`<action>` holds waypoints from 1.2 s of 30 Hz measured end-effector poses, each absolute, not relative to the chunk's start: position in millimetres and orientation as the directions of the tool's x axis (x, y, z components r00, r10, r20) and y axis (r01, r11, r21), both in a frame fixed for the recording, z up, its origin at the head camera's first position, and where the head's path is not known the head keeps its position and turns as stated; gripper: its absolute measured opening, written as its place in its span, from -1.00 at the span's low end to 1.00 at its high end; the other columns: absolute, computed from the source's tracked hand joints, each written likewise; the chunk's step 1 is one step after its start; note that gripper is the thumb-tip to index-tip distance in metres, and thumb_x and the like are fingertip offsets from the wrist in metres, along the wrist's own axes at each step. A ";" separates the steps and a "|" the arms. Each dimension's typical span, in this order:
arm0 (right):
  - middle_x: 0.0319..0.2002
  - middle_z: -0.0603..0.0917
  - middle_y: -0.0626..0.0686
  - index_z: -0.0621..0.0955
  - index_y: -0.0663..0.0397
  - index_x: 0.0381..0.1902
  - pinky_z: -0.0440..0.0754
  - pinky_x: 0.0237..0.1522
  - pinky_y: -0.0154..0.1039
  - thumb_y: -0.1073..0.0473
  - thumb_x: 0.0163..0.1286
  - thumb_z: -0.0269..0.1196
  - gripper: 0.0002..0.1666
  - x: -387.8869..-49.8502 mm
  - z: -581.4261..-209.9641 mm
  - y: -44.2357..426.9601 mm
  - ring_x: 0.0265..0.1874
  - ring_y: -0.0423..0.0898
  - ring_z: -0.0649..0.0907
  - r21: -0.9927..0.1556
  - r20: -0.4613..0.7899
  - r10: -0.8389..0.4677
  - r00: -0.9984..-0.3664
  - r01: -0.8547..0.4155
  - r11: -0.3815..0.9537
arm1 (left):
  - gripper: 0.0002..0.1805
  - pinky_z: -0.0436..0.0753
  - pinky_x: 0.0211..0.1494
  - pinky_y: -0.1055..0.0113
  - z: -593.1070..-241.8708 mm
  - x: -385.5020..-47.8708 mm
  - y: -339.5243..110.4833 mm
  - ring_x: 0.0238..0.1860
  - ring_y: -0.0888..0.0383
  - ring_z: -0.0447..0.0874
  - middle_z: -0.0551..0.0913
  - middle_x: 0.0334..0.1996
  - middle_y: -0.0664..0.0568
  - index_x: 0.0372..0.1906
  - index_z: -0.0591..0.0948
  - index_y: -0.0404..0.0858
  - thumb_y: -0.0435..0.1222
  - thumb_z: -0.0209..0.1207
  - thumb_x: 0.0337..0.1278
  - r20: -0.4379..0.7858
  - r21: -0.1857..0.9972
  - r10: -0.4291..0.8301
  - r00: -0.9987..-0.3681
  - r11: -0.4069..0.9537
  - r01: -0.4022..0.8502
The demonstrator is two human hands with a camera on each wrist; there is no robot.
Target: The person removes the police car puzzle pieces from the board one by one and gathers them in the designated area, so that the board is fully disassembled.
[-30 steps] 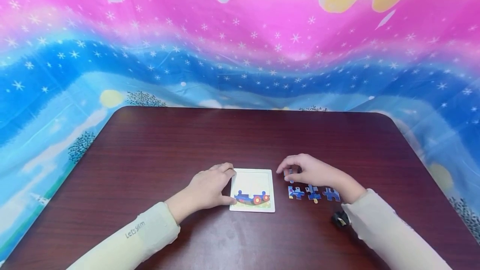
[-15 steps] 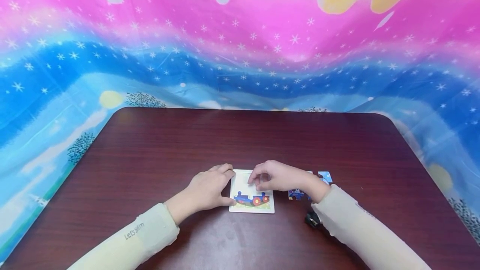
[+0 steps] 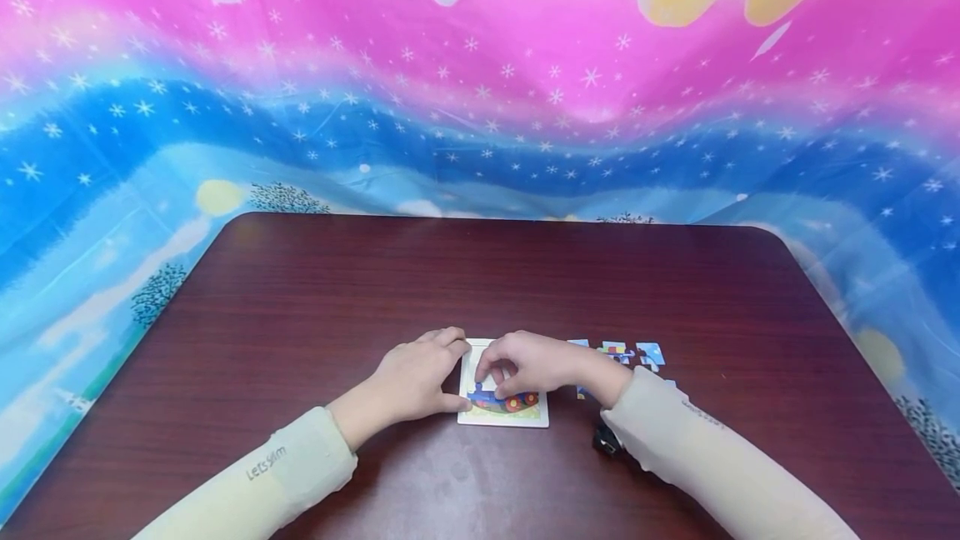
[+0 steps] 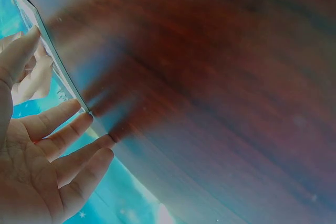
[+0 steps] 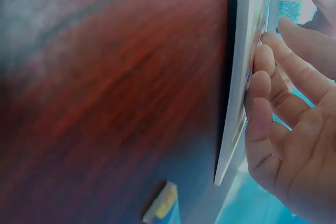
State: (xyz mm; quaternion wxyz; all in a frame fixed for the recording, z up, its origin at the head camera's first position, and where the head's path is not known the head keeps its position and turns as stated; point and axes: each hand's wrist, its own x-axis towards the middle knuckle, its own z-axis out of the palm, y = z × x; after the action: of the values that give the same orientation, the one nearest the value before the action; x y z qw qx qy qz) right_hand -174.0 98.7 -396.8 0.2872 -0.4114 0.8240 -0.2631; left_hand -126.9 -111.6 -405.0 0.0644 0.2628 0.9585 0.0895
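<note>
The left hand [image 3: 408, 375] lies at the 9 o'clock side of the white puzzle tray [image 3: 504, 424], its fingertips at the tray's 11 o'clock corner and its thumb near the 8 o'clock corner. Thumb and fingers are spread well apart along that edge, touching it rather than curled round it. The right hand [image 3: 532, 363] comes in from 3 o'clock and arches over the tray, palm down. Its fingers bend loosely, with a gap between forefinger and thumb, and in the right wrist view the fingertips reach the tray's face.

A second ago the right hand was at 3 o'clock of the tray, above the loose pieces [image 3: 649, 354]; half a second ago it was over the upper part of the tray. Now it sits lower and further toward 9 o'clock. The left hand and the tray have kept their places.

Inside the tray, the joined pieces [image 3: 513, 403] fill the 6 o'clock side with a blue train and red wheels; the bare bottom shows toward 12 o'clock. The loose pieces lie on the brown table [image 3: 375, 290], some partly hidden by the right arm.
</note>
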 end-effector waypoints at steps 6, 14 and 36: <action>-0.50 0.49 -0.17 0.66 0.00 -0.16 0.45 -0.41 -0.43 0.35 0.19 0.40 -0.73 -172.6 -402.5 96.5 -0.55 -0.33 0.42 -0.654 -0.254 -0.826 -0.503 -0.540 0.529 | -0.20 0.70 -0.02 -0.01 -404.6 -126.5 -112.0 0.31 -0.03 0.52 0.52 0.27 0.03 0.20 0.58 -0.17 0.16 0.46 -0.15 -0.065 0.208 0.522 -0.851 0.841 0.500; -0.46 0.49 -0.09 0.61 -0.01 -0.17 0.40 -0.40 -0.44 0.38 0.16 0.41 -0.68 -168.1 -400.3 94.4 -0.54 -0.33 0.39 -0.622 -0.250 -0.821 -0.512 -0.565 0.542 | -0.19 0.67 0.07 0.01 -405.4 -129.2 -118.6 0.27 -0.06 0.54 0.51 0.26 0.03 0.23 0.56 -0.21 0.15 0.44 -0.12 -0.061 0.222 0.568 -0.820 0.809 0.544; -0.40 0.53 -0.10 0.55 -0.07 -0.19 0.40 -0.40 -0.41 0.35 0.19 0.39 -0.69 -166.8 -402.8 92.5 -0.54 -0.31 0.39 -0.594 -0.268 -0.804 -0.531 -0.567 0.571 | -0.11 0.66 0.08 0.01 -407.1 -130.9 -121.0 0.33 -0.02 0.47 0.48 0.32 0.03 0.30 0.52 -0.19 0.17 0.46 -0.16 -0.084 0.232 0.575 -0.814 0.806 0.545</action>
State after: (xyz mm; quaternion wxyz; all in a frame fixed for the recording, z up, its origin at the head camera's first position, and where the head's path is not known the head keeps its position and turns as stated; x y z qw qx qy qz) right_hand -166.8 92.5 -402.8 0.2654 -0.4052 0.8457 -0.2238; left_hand -130.9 -121.0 -407.1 0.0753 0.2954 0.9472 0.0993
